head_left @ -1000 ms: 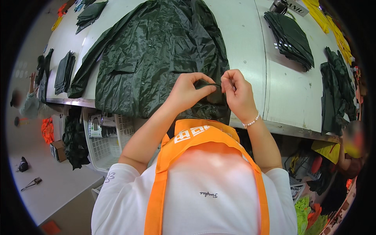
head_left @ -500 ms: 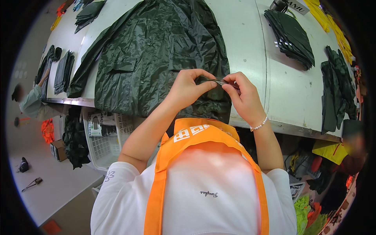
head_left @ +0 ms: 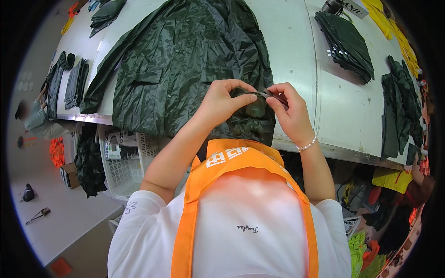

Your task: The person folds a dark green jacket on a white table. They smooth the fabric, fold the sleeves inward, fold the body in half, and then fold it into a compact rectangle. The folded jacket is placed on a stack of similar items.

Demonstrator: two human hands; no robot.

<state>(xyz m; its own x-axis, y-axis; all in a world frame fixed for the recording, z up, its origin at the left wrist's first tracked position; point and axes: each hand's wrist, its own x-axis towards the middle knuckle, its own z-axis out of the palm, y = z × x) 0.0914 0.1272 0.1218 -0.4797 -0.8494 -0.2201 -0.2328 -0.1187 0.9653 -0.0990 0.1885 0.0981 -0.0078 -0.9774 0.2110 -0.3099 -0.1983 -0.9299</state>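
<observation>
A dark green, shiny rain jacket (head_left: 178, 69) lies spread over the white table in front of me, its lower edge hanging at the table's front. My left hand (head_left: 221, 101) is closed, pinching a bit of the jacket's fabric near its right edge between thumb and forefinger. Close beside it, my right hand (head_left: 293, 111) grips small thread snips (head_left: 266, 94). Their metal tips point left at the pinched fabric, while the fingers cover most of the handle. Whether the blades touch the cloth I cannot tell.
Folded dark green garments (head_left: 345, 44) are stacked at the right, and more (head_left: 397, 106) hang over the table's right edge. Another folded stack (head_left: 77, 83) lies at the left. Below the table's front edge stands a white plastic basket (head_left: 121, 169). A person (head_left: 38, 118) is at the far left.
My right hand and the snips have shifted slightly to the right, and more of the metal tips shows. The left hand keeps its pinch on the fabric.
</observation>
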